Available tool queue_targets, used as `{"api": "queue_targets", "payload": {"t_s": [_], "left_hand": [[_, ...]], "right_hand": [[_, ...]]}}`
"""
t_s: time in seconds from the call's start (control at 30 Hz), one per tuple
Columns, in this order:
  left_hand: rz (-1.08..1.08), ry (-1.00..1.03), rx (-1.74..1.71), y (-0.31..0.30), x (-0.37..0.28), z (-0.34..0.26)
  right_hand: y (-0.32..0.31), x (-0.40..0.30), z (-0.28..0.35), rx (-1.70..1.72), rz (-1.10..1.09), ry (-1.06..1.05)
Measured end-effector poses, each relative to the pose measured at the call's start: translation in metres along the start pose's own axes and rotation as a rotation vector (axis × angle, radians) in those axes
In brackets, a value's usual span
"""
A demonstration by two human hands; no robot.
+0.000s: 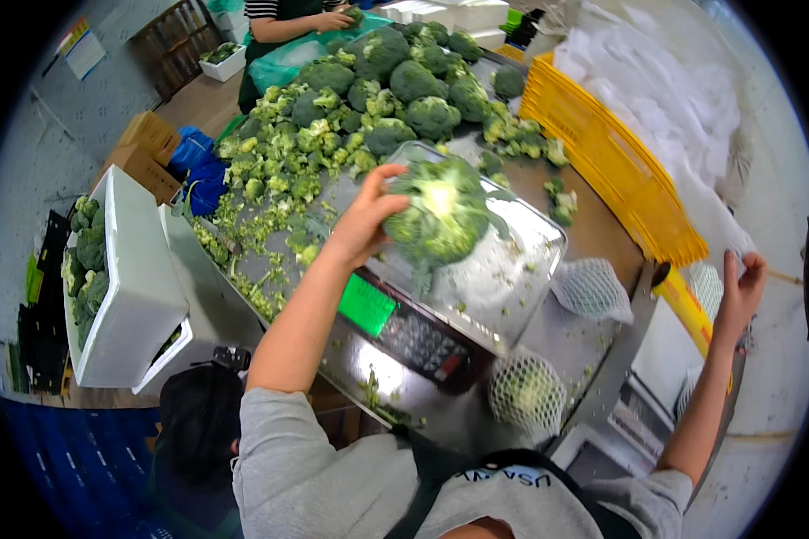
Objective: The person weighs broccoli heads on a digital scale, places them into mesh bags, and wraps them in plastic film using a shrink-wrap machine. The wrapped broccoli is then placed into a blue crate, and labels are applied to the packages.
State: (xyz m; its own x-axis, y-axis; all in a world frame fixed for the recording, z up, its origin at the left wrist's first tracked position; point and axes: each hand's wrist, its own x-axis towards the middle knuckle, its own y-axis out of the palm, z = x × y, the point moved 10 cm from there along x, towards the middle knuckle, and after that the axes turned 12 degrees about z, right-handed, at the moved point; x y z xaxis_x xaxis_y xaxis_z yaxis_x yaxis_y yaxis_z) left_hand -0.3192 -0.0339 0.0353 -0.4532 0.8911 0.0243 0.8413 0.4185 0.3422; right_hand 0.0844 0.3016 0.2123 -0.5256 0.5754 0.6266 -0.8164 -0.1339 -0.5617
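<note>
My left hand (363, 222) grips a broccoli head (438, 212) by its edge, with the cut stem side facing up. The head is above the metal pan (472, 296) of a digital scale; whether it touches the pan I cannot tell. The scale's green display (367, 304) and keypad (431, 347) face me. Out to the right, my right hand (740, 293) pinches the end of white foam netting (698, 195), which stretches back to a large white heap. Close to the scale lie a broccoli head in a foam net (527, 394) and another netted piece (592, 290).
Loose broccoli (377, 87) and trimmings (249, 249) cover the table's far and left parts. A yellow plastic crate (600, 155) stands right. White foam boxes (135, 290) sit left. One person (290, 30) works opposite; another person's head (199, 418) is at lower left.
</note>
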Motion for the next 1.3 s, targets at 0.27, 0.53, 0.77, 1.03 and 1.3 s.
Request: {"api": "queue_targets", "payload": {"t_s": [0.27, 0.53, 0.77, 1.03, 1.3], "left_hand": [[-0.016, 0.268, 0.786, 0.049, -0.019, -0.036], [-0.398, 0.302, 0.777, 0.031, -0.117, -0.058], [-0.369, 0.324, 1.190, 0.100, -0.085, 0.015], [0.048, 0.353, 1.251, 0.106, -0.053, 0.006], [-0.083, 0.413, 1.310, 0.115, -0.043, 0.007]], "right_hand": [[-0.023, -0.042, 0.076, 0.695, -0.039, 0.031], [0.163, -0.089, 0.188, 0.142, 0.715, -0.249], [0.309, -0.070, 0.174, -0.165, 1.045, -0.224], [0.291, -0.079, 0.179, -0.320, 1.005, -0.236], [0.300, -0.087, 0.166, -0.125, 1.078, -0.179]]}}
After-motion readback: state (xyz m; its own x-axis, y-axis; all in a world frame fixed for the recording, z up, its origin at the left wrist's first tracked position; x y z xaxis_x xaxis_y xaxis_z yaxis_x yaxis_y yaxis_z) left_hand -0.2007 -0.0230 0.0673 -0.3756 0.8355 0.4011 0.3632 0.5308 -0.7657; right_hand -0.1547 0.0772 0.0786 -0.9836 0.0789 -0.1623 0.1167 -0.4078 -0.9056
